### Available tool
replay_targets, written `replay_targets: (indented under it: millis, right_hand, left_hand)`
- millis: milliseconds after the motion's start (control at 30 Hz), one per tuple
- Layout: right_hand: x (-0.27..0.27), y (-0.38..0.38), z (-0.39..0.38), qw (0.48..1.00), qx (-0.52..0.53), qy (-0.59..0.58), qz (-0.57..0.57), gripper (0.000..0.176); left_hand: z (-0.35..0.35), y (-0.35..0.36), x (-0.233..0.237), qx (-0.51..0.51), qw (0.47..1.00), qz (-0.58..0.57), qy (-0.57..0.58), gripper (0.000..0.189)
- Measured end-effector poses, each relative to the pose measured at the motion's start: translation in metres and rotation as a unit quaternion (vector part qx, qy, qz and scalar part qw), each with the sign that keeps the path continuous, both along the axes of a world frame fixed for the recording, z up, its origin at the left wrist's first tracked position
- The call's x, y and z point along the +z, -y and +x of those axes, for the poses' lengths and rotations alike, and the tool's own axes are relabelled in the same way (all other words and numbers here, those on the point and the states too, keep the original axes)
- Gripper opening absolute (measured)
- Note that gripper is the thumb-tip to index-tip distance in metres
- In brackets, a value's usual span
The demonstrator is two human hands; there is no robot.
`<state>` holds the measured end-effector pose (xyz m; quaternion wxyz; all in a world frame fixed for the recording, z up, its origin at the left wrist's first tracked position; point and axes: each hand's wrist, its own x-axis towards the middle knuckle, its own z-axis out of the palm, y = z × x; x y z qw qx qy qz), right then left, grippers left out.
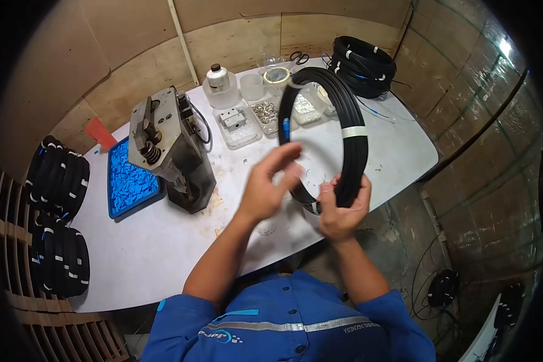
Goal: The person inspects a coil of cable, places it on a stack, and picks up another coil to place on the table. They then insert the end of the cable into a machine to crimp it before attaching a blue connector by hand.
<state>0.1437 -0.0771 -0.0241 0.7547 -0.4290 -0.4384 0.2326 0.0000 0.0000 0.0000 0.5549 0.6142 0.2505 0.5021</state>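
Observation:
A coil of black cable, bound with white tape bands, is held upright above the front of the table. My right hand is wrapped around its lower part, the thumb on the inner side. A small blue connector shows on the coil's left side. My left hand is raised just left of the coil, slightly blurred. Its thumb and forefinger are apart, with nothing seen between them. Whether its fingertips touch the cable's near edge is not clear.
A metal press stands left of centre beside a blue tray of small blue parts. Behind are a bottle, a container of metal pieces, a tape roll and scissors. More cable coils sit at back right and far left.

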Motion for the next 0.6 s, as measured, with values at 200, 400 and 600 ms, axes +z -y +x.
replay_targets:
  millis: [200, 400, 600]
  right_hand:
    - [-0.036, -0.021, -0.033, 0.969, 0.239, -0.05, -0.027, 0.067]
    - [-0.017, -0.014, 0.016, 0.834, -0.088, 0.457, 0.297, 0.059]
    - [-0.048, -0.041, 0.087, 0.996, -0.073, 0.017, 0.051, 0.077]
  left_hand:
    - [0.024, 0.046, 0.07, 0.051, 0.997, 0.028, -0.052, 0.041]
    - [-0.022, 0.018, 0.079, 0.032, 0.998, 0.042, -0.04, 0.022]
    - [-0.062, -0.016, 0.051, -0.067, 0.976, -0.051, 0.203, 0.025]
